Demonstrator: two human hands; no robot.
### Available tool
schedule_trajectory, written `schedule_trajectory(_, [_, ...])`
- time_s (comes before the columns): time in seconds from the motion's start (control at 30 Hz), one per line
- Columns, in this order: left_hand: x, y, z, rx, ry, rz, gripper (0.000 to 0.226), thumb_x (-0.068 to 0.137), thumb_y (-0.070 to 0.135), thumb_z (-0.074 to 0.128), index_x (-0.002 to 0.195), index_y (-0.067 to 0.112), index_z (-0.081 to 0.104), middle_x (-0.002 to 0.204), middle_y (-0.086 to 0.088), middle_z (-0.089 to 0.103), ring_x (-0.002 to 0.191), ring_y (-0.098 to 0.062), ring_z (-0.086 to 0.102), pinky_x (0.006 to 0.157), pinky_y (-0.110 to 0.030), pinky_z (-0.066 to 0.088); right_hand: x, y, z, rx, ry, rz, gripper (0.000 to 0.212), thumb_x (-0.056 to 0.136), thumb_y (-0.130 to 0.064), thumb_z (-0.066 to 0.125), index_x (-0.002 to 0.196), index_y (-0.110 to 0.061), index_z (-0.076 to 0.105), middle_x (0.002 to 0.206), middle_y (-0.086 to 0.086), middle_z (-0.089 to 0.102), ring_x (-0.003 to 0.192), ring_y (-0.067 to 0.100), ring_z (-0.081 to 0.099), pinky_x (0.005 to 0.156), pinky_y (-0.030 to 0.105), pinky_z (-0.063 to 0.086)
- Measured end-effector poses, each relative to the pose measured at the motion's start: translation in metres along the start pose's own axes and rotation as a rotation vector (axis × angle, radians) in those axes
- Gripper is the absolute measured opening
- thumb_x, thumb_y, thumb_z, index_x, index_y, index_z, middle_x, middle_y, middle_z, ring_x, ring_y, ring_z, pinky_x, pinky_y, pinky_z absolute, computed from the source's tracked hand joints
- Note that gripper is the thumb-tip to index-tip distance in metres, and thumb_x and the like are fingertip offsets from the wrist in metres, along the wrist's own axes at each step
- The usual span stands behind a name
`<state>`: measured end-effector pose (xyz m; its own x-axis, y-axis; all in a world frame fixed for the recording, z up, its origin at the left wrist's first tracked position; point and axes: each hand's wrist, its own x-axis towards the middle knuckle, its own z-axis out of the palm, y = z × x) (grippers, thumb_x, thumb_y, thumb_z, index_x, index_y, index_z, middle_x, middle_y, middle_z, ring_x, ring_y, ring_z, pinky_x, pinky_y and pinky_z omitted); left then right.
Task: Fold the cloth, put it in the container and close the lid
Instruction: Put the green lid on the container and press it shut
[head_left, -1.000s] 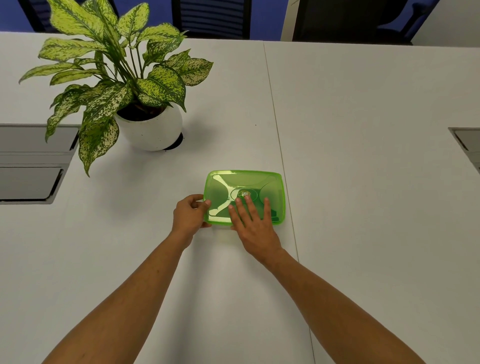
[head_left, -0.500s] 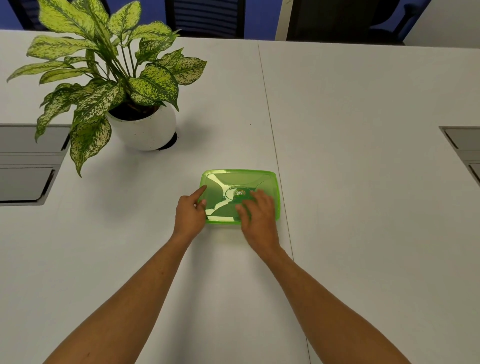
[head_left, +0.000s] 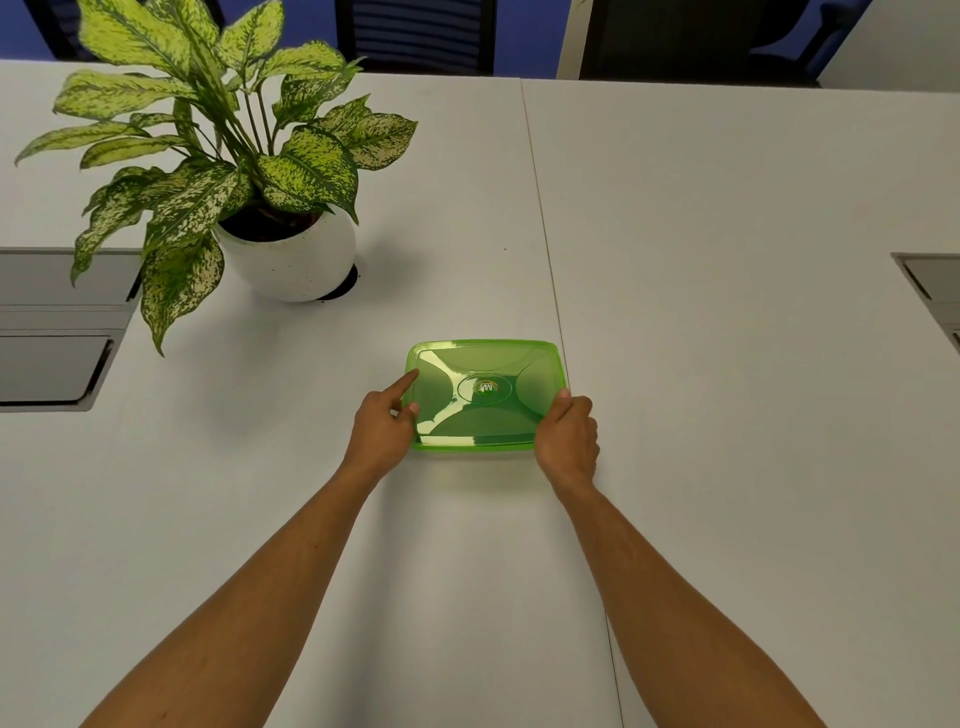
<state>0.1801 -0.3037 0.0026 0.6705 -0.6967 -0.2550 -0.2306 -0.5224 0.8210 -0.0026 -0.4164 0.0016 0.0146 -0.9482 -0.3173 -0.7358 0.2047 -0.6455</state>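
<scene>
A green translucent container (head_left: 485, 395) sits flat on the white tabletop (head_left: 727, 364), near the middle of the scene and just left of the seam that runs from far to near between two tabletop panels. Its lid (head_left: 478, 364) is on, with a round embossed logo at the centre and curved ribs running out to the corners. The cloth cannot be made out through the green plastic. The left hand (head_left: 382, 434) is at the container's left edge, its index finger stretched along the lid's far-left rim and its thumb pressed on the near-left corner, the other fingers curled under. The right hand (head_left: 566, 441) grips the near-right corner, with the thumb on top of the lid and the fingers wrapped around the side, out of sight. Both bare forearms reach in from the near edge. Far to the left stands a potted plant (head_left: 218, 156) with speckled green leaves in a round white pot (head_left: 291, 260), well apart from the container. Grey recessed panels (head_left: 47, 332) are set into the tabletop at the left and right edges.
</scene>
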Motion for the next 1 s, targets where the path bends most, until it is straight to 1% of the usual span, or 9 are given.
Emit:
schedule_trajectory(0.13, [-0.001,0.002,0.0,-0.009,0.002,0.004,0.045,0.098,0.012,0.048,0.141,0.027,0.049,0.107,-0.012,0.046,0.08,-0.02,0.053,0.078,-0.046,0.057,0.0,0.005,0.0,0.047,0.022,-0.103,0.039,0.103,-0.036,0.02,0.108,-0.006,0.044,0.106,0.017,0.059,0.094,0.037,0.054,0.075,0.037,0.033])
schedule_trajectory(0.23, [-0.002,0.003,0.001,-0.043,0.002,-0.013,0.045,0.099,0.013,0.047,0.141,0.029,0.048,0.109,-0.012,0.044,0.075,-0.016,0.053,0.059,-0.031,0.056,0.0,0.007,0.0,0.077,0.003,-0.134,0.036,0.104,-0.033,0.021,0.104,-0.006,0.044,0.103,0.015,0.059,0.092,0.035,0.054,0.077,0.039,0.037])
schedule_trajectory(0.3, [-0.003,0.004,0.002,-0.067,-0.001,-0.02,0.045,0.099,0.012,0.047,0.141,0.029,0.048,0.109,-0.011,0.043,0.072,-0.015,0.053,0.053,-0.027,0.054,0.0,0.008,-0.001,0.1,0.0,-0.132,0.035,0.104,-0.033,0.021,0.105,-0.007,0.044,0.102,0.014,0.059,0.091,0.033,0.054,0.08,0.041,0.04])
schedule_trajectory(0.43, [-0.004,0.005,0.002,-0.082,-0.013,-0.042,0.046,0.099,0.013,0.046,0.141,0.031,0.047,0.11,-0.01,0.043,0.087,-0.024,0.055,0.058,-0.031,0.056,-0.001,0.01,-0.003,0.14,0.003,-0.149,0.035,0.104,-0.032,0.023,0.105,-0.007,0.047,0.099,0.013,0.059,0.088,0.031,0.055,0.08,0.044,0.044])
schedule_trajectory(0.57, [-0.003,0.004,0.004,-0.093,-0.012,-0.055,0.046,0.1,0.014,0.045,0.142,0.032,0.046,0.112,-0.01,0.042,0.093,-0.025,0.054,0.055,-0.027,0.054,-0.002,0.011,-0.004,0.166,0.032,-0.201,0.033,0.104,-0.027,0.026,0.102,-0.003,0.05,0.093,0.01,0.057,0.083,0.025,0.051,0.075,0.042,0.043])
schedule_trajectory(0.73, [-0.003,0.004,0.004,-0.087,-0.019,-0.064,0.047,0.1,0.013,0.044,0.143,0.031,0.045,0.118,-0.014,0.041,0.102,-0.03,0.054,0.067,-0.041,0.06,-0.004,0.011,-0.004,0.203,0.046,-0.228,0.032,0.104,-0.022,0.029,0.101,-0.001,0.053,0.092,0.011,0.056,0.082,0.023,0.05,0.074,0.04,0.043])
schedule_trajectory(0.8, [-0.005,0.004,0.007,-0.072,-0.027,-0.06,0.047,0.1,0.013,0.042,0.144,0.031,0.044,0.119,-0.014,0.041,0.103,-0.032,0.054,0.069,-0.044,0.06,-0.005,0.015,-0.006,0.208,0.053,-0.245,0.032,0.104,-0.021,0.029,0.1,0.0,0.053,0.089,0.009,0.054,0.079,0.022,0.048,0.072,0.039,0.042])
schedule_trajectory(0.93, [-0.002,0.005,0.007,-0.03,-0.037,-0.056,0.049,0.101,0.012,0.04,0.147,0.031,0.039,0.119,-0.015,0.04,0.094,-0.029,0.054,0.061,-0.036,0.057,-0.004,0.015,-0.006,0.201,0.045,-0.264,0.031,0.104,-0.02,0.029,0.099,0.001,0.053,0.088,0.009,0.053,0.079,0.022,0.047,0.071,0.036,0.04])
schedule_trajectory(1.0, [0.0,0.007,0.008,-0.008,-0.047,-0.065,0.053,0.1,0.012,0.038,0.149,0.032,0.034,0.118,-0.017,0.042,0.089,-0.028,0.055,0.064,-0.04,0.058,-0.002,0.014,-0.006,0.182,0.041,-0.264,0.032,0.104,-0.021,0.029,0.099,-0.001,0.052,0.088,0.009,0.054,0.078,0.023,0.048,0.07,0.036,0.04])
